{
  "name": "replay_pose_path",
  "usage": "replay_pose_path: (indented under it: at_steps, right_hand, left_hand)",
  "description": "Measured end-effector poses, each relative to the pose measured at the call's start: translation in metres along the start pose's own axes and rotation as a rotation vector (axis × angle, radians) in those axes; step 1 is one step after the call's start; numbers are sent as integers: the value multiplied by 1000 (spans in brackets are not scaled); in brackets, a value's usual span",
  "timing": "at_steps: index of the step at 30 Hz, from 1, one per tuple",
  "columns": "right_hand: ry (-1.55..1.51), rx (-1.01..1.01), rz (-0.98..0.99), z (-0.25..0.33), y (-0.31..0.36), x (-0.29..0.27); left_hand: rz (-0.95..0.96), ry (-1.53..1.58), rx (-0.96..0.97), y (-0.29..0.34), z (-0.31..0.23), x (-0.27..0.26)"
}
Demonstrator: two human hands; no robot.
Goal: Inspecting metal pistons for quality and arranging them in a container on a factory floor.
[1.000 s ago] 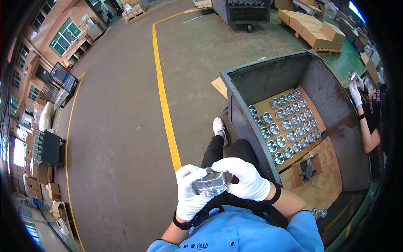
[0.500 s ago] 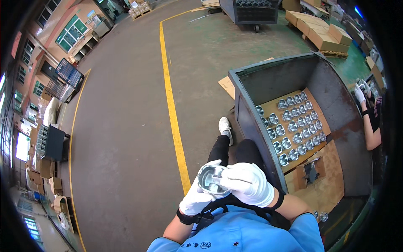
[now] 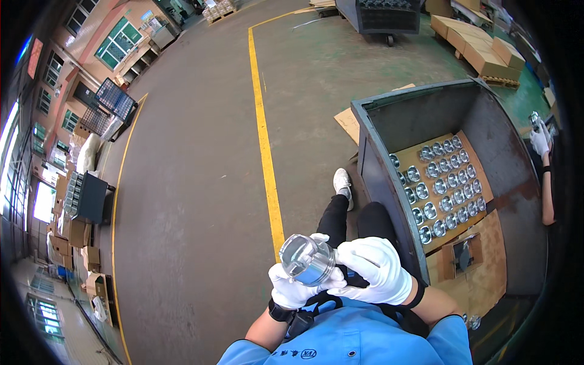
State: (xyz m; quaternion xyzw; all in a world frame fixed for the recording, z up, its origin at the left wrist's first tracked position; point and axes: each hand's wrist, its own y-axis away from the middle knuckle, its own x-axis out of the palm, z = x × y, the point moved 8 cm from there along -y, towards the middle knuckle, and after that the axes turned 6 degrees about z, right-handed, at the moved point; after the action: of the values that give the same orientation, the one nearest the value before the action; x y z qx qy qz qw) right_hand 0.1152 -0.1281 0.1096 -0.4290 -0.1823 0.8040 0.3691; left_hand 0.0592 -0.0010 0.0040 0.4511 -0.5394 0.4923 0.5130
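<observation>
A shiny metal engine piston (image 3: 316, 263) is held in front of my chest, tilted so that its open end and grooved side wall both show. My left hand (image 3: 293, 288), in a white glove, is closed round it from the left and below, with fingertips showing at its upper edge. From the right, my right hand (image 3: 376, 267), also white-gloved, has its bent fingers against the piston's side. Part of that grip is hidden behind the hand. Several similar pistons (image 3: 446, 204) stand in rows on a cardboard sheet inside the grey metal bin (image 3: 389, 188) to my right.
A small cardboard box (image 3: 477, 249) with a dark thing in it lies in the bin's near part. Beyond the bin, a co-worker's gloved hand (image 3: 540, 141) holds a shiny metal part. Cartons (image 3: 480, 52) lie on a pallet at far right; a yellow line (image 3: 266, 152) runs along the floor.
The piston has turned from showing its hollow to showing its side wall. My right fingers have shifted from its opening to its side. The scene has slid rightward in view; the co-worker's hand has moved.
</observation>
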Motion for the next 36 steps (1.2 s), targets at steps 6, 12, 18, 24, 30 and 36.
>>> replay_pose_path:
  at_steps: [6,12,18,24,30,36]
  right_hand:
    - [-1,31,53,-5,5,7]
    - [6,48,16,-10,5,8]
    - [-32,85,48,-15,7,15]
    - [-31,91,56,-20,11,19]
    - [-8,97,10,-20,9,15]
    - [-137,123,174,-15,-15,12]
  left_hand:
    - [4,22,-41,-1,2,6]
    - [-78,-71,-38,-2,-2,11]
    - [-92,-265,-46,4,-9,-3]
    - [113,-387,-59,-5,-7,26]
    - [-193,-1162,52,3,-35,10]
    - [-123,-1177,79,-10,-36,6]
